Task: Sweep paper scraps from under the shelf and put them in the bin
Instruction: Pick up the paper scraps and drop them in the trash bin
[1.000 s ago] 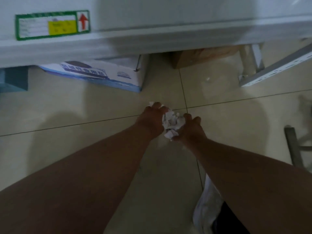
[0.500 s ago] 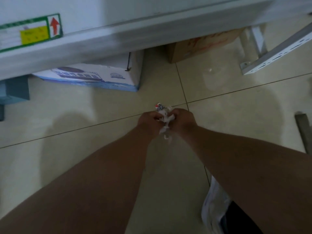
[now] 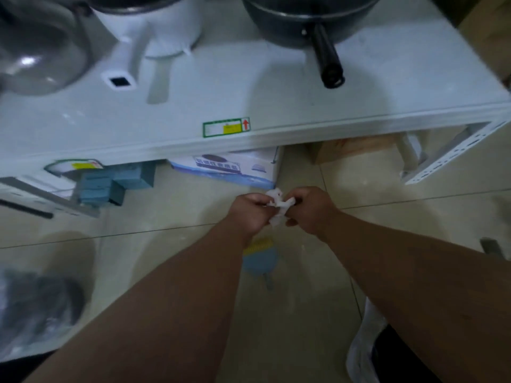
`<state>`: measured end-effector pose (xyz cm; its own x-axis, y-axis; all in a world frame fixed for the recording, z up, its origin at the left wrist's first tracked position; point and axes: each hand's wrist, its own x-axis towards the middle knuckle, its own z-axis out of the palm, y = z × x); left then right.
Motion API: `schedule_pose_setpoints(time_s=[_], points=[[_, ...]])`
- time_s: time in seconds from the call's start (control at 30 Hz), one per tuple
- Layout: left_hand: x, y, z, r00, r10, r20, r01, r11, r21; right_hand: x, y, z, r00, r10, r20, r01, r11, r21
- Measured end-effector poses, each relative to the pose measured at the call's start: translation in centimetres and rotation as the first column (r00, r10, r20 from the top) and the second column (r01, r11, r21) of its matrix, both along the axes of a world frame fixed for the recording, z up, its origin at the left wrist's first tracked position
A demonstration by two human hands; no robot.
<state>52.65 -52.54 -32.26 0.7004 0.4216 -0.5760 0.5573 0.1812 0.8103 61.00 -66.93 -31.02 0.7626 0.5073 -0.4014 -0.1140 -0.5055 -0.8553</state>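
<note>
— How are the hands placed?

— Both bare forearms reach forward over the pale tiled floor (image 3: 171, 205), and the hands meet above it, in front of the shelf's front edge. The left hand (image 3: 250, 214) and the right hand (image 3: 311, 210) face each other with fingers curled, pinching the crumpled white paper scraps (image 3: 279, 207) between them. The wad bulges out above and below the knuckles.

— What lies near them?

— Under the left wrist, a blue dustpan with a yellow ribbed edge (image 3: 260, 258) rests on the tiles, partly hidden by the arm. Ahead stands the low white metal shelf (image 3: 276, 106) with a green-framed label (image 3: 226, 127) on its front lip. On top are a dark pan with a black handle (image 3: 309, 20), a white pot with a long white handle (image 3: 149, 20) and a domed glass lid (image 3: 41, 51) at the left end.

— And beneath the shelf?

— A white and blue printed carton (image 3: 235, 168), a brown cardboard box (image 3: 356, 147) further right, and blue-grey blocks (image 3: 110, 181) near the left. A perforated white bracket (image 3: 448, 156) slants at the right end.

— Anything else?

— A blurred dark heap (image 3: 36, 308) sits at the lower left of the floor; I cannot tell what it is. White cloth (image 3: 365, 335) shows at the lower right.
</note>
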Motion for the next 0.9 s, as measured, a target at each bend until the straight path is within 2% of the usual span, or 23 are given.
schedule_pose_setpoints(time_s=[0.17,0.3,0.47,0.63,0.77,0.9], points=[[-5.7,3.9,7.6,0.990,0.118,0.071,-0.120,0.992,0.032,-4.8,4.6,6.7,0.999,0.025,-0.035,-0.021,0.993,0.118],[-10.7,7.6,13.4,0.980,0.165,0.115,-0.173,0.982,0.069,-8.9,9.1,11.4,0.995,0.093,0.046,-0.100,0.978,0.184],[-17.6,12.2,19.6,0.952,0.262,0.158,-0.282,0.951,0.123,-14.5,15.2,16.4,0.984,0.165,0.059,-0.175,0.946,0.271],[-24.9,17.2,24.6,0.917,0.337,0.213,-0.382,0.895,0.232,-19.9,21.3,21.2,0.951,0.298,0.079,-0.305,0.875,0.377],[-30.3,20.7,27.8,0.877,0.425,0.226,-0.475,0.838,0.268,-24.0,26.2,24.4,0.910,0.386,0.152,-0.415,0.835,0.361],[-35.0,23.5,29.9,0.846,0.477,0.237,-0.532,0.786,0.316,-28.2,30.2,26.7,0.875,0.463,0.141,-0.479,0.790,0.383]])
